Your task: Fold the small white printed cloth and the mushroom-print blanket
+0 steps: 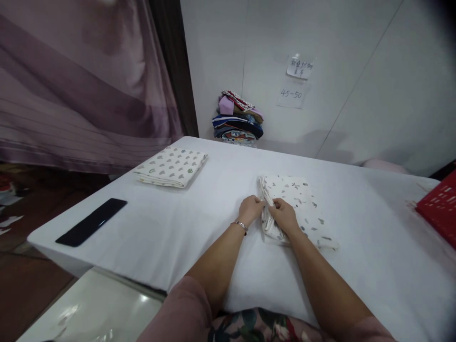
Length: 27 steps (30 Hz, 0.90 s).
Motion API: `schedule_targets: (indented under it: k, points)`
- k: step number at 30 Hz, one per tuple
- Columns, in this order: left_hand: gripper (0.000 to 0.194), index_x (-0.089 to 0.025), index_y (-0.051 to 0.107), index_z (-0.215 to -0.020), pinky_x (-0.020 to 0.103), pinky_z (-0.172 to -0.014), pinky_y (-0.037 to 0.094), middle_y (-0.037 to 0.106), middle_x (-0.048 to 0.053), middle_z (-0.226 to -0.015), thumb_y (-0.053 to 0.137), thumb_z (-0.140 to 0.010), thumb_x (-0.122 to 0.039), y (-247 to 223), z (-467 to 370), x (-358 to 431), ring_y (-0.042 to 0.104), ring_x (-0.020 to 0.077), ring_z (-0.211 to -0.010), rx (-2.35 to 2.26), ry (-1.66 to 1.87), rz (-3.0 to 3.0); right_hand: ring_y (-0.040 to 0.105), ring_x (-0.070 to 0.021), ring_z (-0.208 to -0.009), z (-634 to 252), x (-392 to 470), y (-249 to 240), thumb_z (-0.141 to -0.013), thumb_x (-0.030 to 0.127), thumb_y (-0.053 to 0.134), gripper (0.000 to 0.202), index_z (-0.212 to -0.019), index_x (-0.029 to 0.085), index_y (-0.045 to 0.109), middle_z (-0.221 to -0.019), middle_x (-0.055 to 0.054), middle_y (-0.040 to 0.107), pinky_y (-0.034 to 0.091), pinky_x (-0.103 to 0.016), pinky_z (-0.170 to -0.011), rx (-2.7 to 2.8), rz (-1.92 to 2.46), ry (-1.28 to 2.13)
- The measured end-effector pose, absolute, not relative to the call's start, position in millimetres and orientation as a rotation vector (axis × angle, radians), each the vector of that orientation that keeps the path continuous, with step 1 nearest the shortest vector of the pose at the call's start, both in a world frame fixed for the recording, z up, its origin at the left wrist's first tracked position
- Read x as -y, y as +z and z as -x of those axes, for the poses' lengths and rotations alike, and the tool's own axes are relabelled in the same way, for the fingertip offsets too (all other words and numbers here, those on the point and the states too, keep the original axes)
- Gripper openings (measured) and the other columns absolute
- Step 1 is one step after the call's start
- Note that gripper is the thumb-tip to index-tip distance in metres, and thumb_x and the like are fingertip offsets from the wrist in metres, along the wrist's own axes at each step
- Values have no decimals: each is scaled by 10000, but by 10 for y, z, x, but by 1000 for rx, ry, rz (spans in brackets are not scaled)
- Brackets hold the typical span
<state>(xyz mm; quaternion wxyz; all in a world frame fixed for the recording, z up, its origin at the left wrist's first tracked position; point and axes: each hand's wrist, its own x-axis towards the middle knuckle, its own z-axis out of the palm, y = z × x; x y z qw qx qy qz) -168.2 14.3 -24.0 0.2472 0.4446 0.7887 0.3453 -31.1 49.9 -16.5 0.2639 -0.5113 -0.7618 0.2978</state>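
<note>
A white cloth (302, 204) with small grey prints lies folded in layers on the table in front of me. Its left edge is gathered into several stacked folds. My left hand (251, 209) pinches that edge from the left, thumb and fingers together. My right hand (284, 214) grips the same folds from above, close beside the left one. The fingertips of both hands are partly hidden by the cloth and the hands themselves. Farther left lies a second folded cloth (173, 166), white with grey and green prints, which neither hand touches.
The table (206, 213) has a white cover. A black flat object (91, 222) lies near its left edge. Stacked fabrics (238, 116) stand behind it by the wall, below paper notes (291, 95). At right is a red basket (440, 204); a pinkish curtain (81, 85) hangs left.
</note>
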Motion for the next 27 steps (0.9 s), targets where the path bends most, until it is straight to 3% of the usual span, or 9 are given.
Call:
schedule_targets:
  k: [8,16,27]
  points:
    - [121,-212,603,-843,230,-662,400,669,11,-889,595,-740,-276,-215,1616,-127,591,149,-808,-2210,903,-1292,557,-159,-639,315,-492,-181,-689,342,499,269,-877,221,650,-684,20,643,348,-242,-568,2041,1372,780]
    - [136,-229,629,-770,251,-653,404,680,13,-852,556,-743,-341,-202,1568,-116,596,172,-799,-2225,789,-1328,556,-162,-634,310,-491,-182,-695,343,494,264,-866,221,654,-661,19,636,345,-243,-567,2031,1372,785]
    - [108,-202,640,-737,253,-631,401,685,49,-810,557,-710,-264,-182,1557,-137,604,184,-765,-2190,762,-1311,568,-172,-673,309,-484,-186,-699,346,498,272,-888,219,645,-706,13,651,371,-251,-604,2018,1392,786]
